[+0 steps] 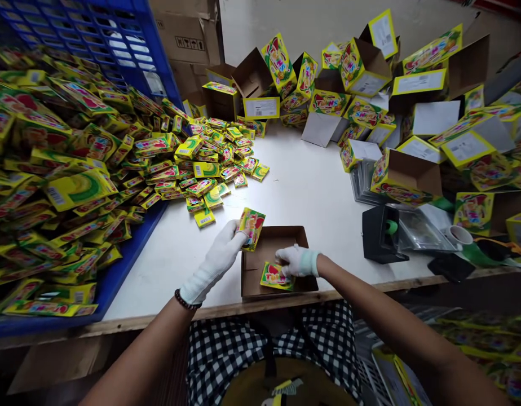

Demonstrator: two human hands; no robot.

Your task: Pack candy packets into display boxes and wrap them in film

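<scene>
My left hand (229,248), in a white glove, is closed round a small yellow-green candy box (252,228) with red print, held upright above the left edge of an open brown carton (300,237). Inside the carton, my right hand (293,260), also gloved, has its fingers curled down on another candy box (271,276) that lies flat near the carton's front side. Part of that box is hidden under the fingers. A heap of the same candy boxes (210,169) lies on the table beyond my left hand.
A blue crate (129,276) on the left is tipped toward the table, spilling candy boxes. Several open printed cartons (328,102) are piled at the back and right. A black tape dispenser (381,234) and clear plastic trays (425,228) stand on the right. The table's wooden edge (226,310) runs in front.
</scene>
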